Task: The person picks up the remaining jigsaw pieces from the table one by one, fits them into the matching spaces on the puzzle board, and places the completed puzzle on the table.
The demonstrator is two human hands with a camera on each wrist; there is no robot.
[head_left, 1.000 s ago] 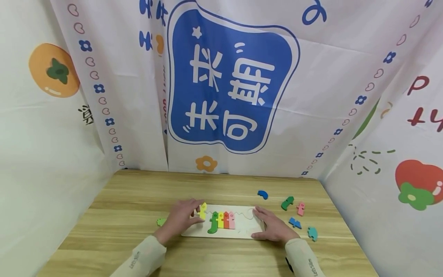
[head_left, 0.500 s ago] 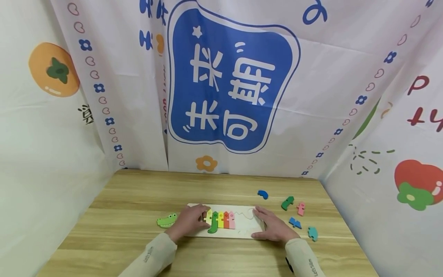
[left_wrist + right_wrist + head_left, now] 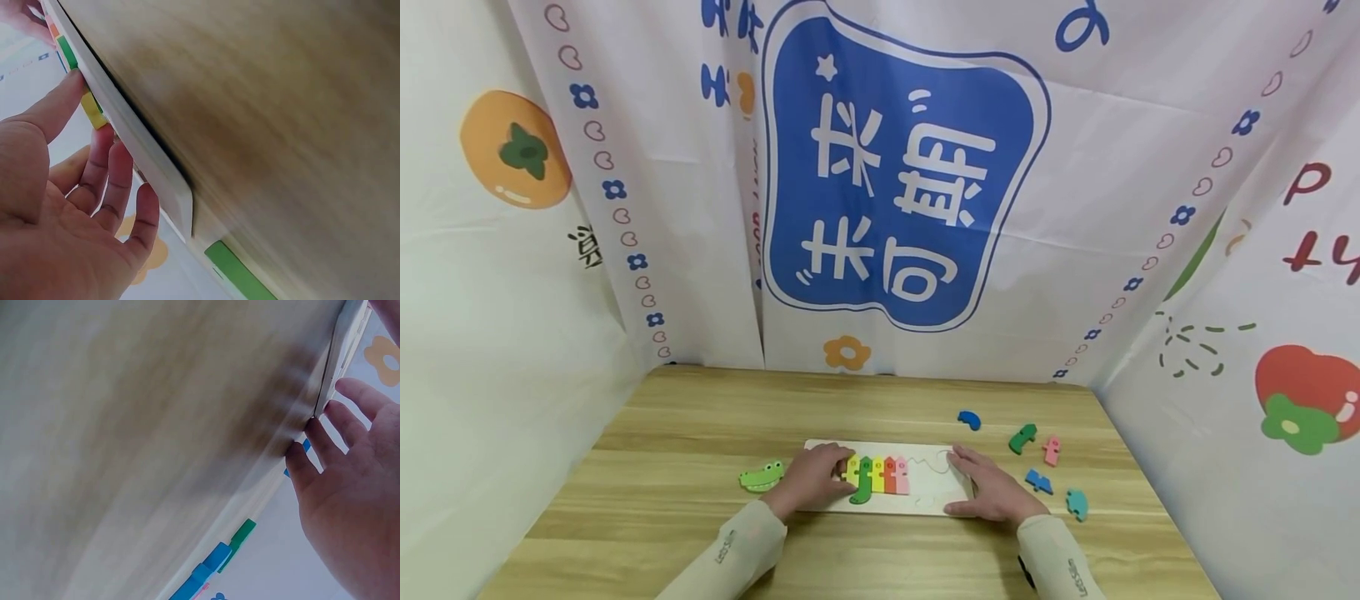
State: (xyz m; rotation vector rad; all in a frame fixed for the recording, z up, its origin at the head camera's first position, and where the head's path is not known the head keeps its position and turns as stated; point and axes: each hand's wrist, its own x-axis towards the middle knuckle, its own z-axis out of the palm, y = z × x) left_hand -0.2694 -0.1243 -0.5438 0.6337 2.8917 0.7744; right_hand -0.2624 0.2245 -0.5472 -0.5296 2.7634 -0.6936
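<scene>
A white puzzle board (image 3: pixel 928 504) lies on the table, with a row of coloured pieces on it: a green piece with a foot (image 3: pixel 862 485), then yellow, red and pink ones. At the row's left end, my left hand (image 3: pixel 817 477) pinches a yellow puzzle piece (image 3: pixel 852 468) between thumb and fingers, beside the green one. In the left wrist view the yellow piece (image 3: pixel 94 111) sits between the thumb and fingertips. My right hand (image 3: pixel 991 487) rests on the board's right end, fingers spread and fairly straight; its fingertips touch near the edge in the right wrist view.
To the left lies a green crocodile-head piece (image 3: pixel 762 477). Loose pieces lie at the right: a dark blue one (image 3: pixel 970 420), a green one (image 3: pixel 1022 438), a pink one (image 3: pixel 1052 451), a blue one (image 3: pixel 1039 481) and a teal one (image 3: pixel 1077 505). Printed cloth (image 3: pixel 700 333) surrounds the table.
My left hand has moved right with the yellow piece, from the board's left part to beside the green piece. The crocodile head has come fully into view. The right hand stays put.
</scene>
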